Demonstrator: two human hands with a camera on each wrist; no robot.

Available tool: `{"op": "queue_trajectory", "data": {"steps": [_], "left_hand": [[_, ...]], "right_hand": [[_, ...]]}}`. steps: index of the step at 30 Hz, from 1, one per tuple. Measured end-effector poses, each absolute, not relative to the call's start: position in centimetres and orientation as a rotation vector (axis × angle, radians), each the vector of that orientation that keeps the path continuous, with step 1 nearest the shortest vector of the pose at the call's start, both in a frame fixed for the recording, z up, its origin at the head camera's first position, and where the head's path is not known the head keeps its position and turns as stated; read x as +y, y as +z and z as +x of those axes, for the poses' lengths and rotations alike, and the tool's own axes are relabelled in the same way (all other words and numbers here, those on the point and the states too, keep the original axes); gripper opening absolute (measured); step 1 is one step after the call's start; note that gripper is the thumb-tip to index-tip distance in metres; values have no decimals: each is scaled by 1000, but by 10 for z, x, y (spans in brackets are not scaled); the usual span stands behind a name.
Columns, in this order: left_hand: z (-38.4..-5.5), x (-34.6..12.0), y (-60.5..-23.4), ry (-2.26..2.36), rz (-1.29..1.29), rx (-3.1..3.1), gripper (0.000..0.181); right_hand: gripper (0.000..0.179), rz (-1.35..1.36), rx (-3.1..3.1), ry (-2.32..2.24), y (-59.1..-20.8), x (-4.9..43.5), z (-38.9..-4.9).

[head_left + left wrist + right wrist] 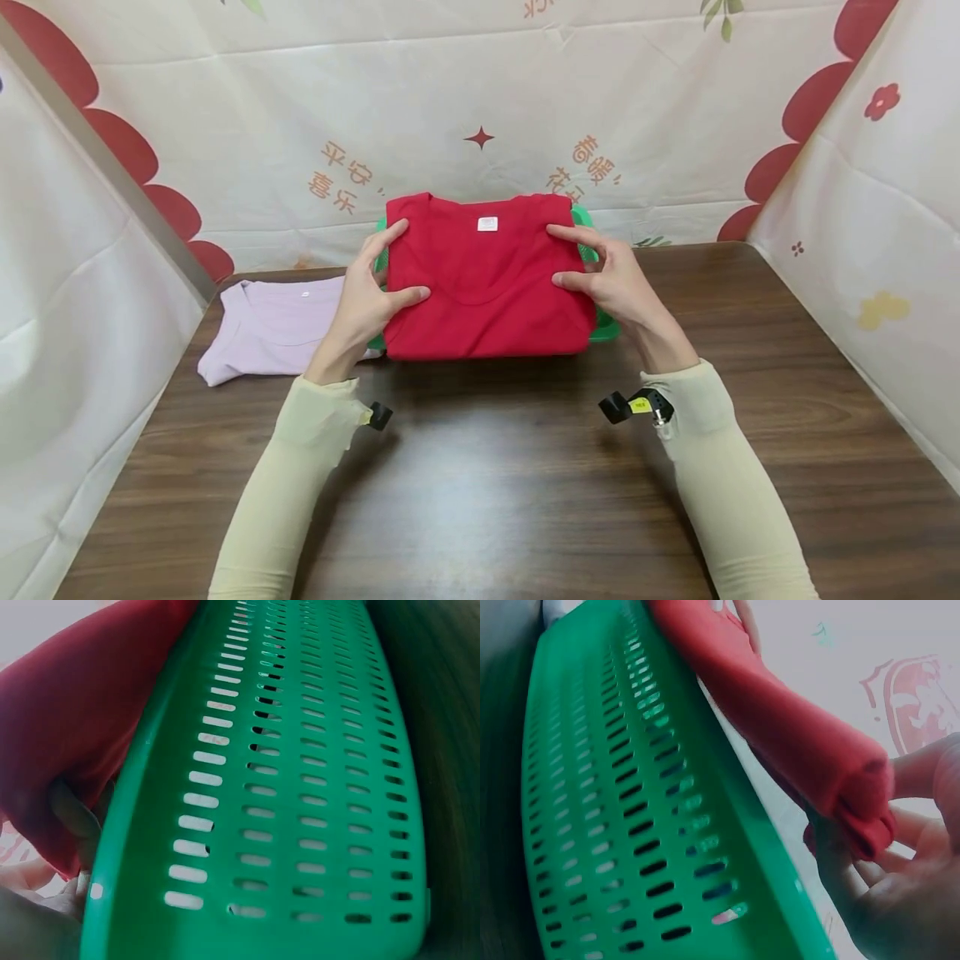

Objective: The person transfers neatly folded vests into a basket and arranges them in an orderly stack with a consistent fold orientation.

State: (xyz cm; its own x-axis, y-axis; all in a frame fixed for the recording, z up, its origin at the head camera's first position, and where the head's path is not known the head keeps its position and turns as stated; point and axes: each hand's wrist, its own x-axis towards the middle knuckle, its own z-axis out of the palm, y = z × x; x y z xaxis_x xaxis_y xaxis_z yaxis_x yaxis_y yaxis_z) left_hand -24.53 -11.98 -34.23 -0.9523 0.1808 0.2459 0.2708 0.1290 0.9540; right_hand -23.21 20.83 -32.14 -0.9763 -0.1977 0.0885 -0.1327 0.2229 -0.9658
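A folded red shirt (487,275) with a white neck label is held by its two sides over a green slotted basket (604,327). My left hand (369,283) grips the shirt's left side, thumb on top of the cloth. On the opposite side my right hand (611,275) pinches it between thumb and fingers. In the right wrist view the red shirt (780,712) hangs above the rim of the green basket (727,787), its folded end in the fingers. The left wrist view shows the basket's slotted wall (285,787) beside the red cloth (82,697).
A pale lilac shirt (281,321) lies flat on the brown wooden table (480,483), left of the basket and partly behind the left wrist. A printed white cloth (420,100) hangs behind the table, and more white cloth lines both sides.
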Motion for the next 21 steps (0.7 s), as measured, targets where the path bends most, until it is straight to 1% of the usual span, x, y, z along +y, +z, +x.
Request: {"op": "queue_trajectory", "data": {"steps": [11, 15, 21], "left_hand": [[-261, -114, -339, -2070, -522, -2294, 85], [-263, -113, -341, -2073, -517, -2298, 84], [-266, -111, -345, -2133, -457, -2285, 77]], "right_hand": [[56, -214, 2552, -1879, -329, 209, -242], [56, -246, 2579, -1891, -335, 210, -246], [58, -305, 2578, -1940, -340, 211, -252]]}}
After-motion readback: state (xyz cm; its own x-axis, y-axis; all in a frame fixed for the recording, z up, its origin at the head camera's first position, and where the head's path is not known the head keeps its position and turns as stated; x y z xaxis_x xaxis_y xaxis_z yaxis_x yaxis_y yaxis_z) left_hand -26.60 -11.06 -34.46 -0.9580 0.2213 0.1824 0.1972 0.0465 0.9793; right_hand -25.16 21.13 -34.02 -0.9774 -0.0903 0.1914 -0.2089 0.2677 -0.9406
